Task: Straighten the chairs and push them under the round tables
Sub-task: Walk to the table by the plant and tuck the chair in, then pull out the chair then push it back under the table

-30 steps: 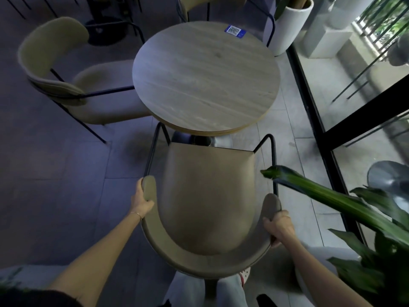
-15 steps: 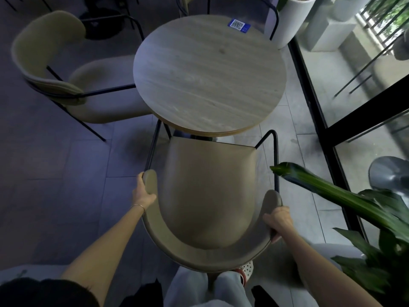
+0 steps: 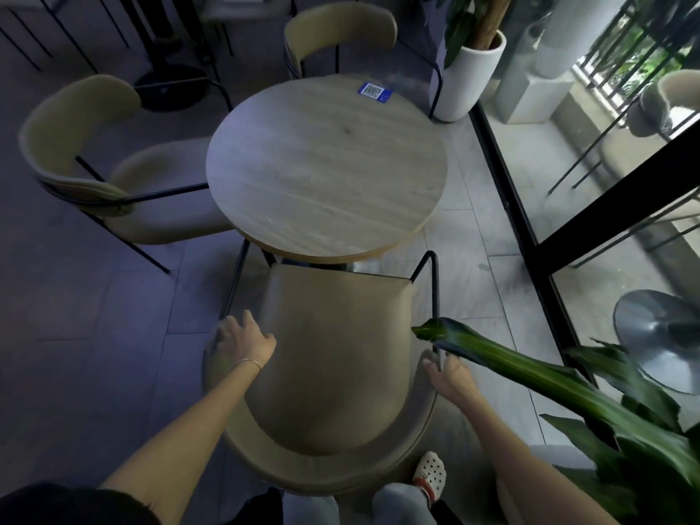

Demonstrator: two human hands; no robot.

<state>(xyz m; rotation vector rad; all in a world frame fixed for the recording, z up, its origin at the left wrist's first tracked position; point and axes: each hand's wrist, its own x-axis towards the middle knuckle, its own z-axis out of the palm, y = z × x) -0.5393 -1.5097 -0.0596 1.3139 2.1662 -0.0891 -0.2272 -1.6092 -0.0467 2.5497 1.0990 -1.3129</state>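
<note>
the near chair (image 3: 333,358) is tucked partly under the round table (image 3: 325,164). the left hand (image 3: 244,341) is spread open on its backrest; the right hand (image 3: 449,377) is loosely opened there too.

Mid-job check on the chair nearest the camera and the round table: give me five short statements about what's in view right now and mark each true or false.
1. The front edge of the near beige padded chair sits at the rim of the round light-wood table. True.
2. The left hand rests on the left end of that chair's curved backrest. True.
3. The right hand is flat on the tabletop. False: it is at the right end of the backrest.
4. The tabletop carries a blue sticker. True.
5. Only one other chair stands at this table. False: a beige chair at the left and a beige chair at the far side are both there.
</note>
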